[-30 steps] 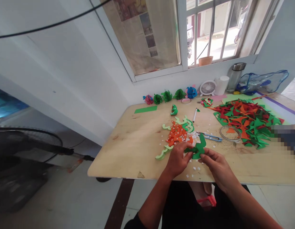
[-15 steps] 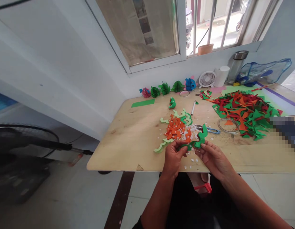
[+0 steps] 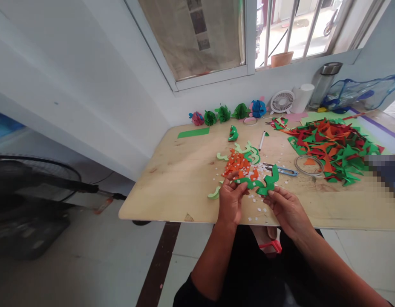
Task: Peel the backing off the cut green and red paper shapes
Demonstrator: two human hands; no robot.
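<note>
Between my two hands, above the front of the table, is a wavy strip of green paper cut-outs [image 3: 266, 186] with small white squares on it. My left hand [image 3: 231, 200] pinches its left end between thumb and fingers. On the other side my right hand [image 3: 285, 209] grips its lower right part. Just beyond lies a heap of orange paper cut-outs [image 3: 237, 163] dotted with white squares. Pale green wavy strips [image 3: 214, 192] lie around that heap. Small white paper squares [image 3: 259, 209] are scattered close to my hands.
Blue-handled scissors [image 3: 285, 171] and a ring of tape [image 3: 309, 165] lie right of centre, before a big pile of red, orange and green scraps [image 3: 336, 149]. Behind stand a small white fan [image 3: 282, 102], a glass bottle [image 3: 325, 85] and several paper ornaments [image 3: 223, 113]. A pen [image 3: 262, 140] lies mid-table.
The green strip is spread out wider between my hands, and its left section now shows flat with white squares on it. The camera view has shifted slightly.
</note>
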